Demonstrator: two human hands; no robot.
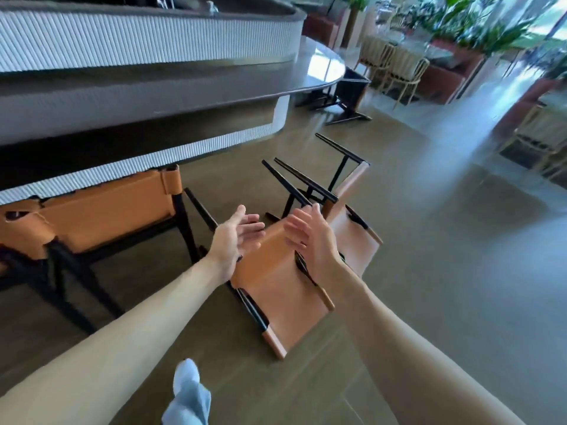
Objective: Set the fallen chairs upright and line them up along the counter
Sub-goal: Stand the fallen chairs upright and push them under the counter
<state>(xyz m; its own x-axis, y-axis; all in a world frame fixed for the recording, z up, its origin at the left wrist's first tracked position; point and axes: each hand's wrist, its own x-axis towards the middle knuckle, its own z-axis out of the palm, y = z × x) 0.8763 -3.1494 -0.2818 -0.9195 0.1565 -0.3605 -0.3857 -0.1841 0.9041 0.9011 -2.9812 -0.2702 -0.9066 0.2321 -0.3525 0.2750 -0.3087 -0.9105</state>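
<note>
Reaching forward, your left hand (236,237) and right hand (310,237) hover with fingers straight and released, each grip holding nothing, just above the fallen chair (276,280), which lies tipped on the floor (429,271) with its tan leather back toward you and black legs pointing away. An upright chair (101,216) stands tucked under the bench (138,87) to your left, and another chair (346,93) sits farther along it.
</note>
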